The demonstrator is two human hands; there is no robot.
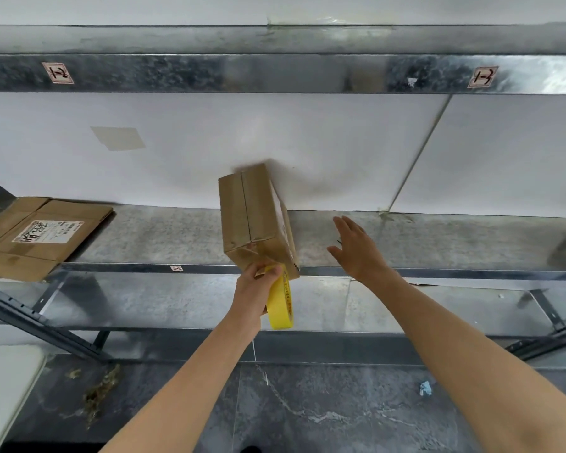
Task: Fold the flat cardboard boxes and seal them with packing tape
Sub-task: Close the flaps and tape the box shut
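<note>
Left hand [254,289] grips a yellow tape ring [280,307] against a tilted cardboard box [255,217] at the front edge of the metal shelf [164,238], right hand [356,250] splayed, empty.

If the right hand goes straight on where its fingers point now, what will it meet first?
Probably the white back panel behind the shelf: the open right hand points up and slightly left, passing just right of the cardboard box. Depth is unclear, so it might brush the box.
</note>
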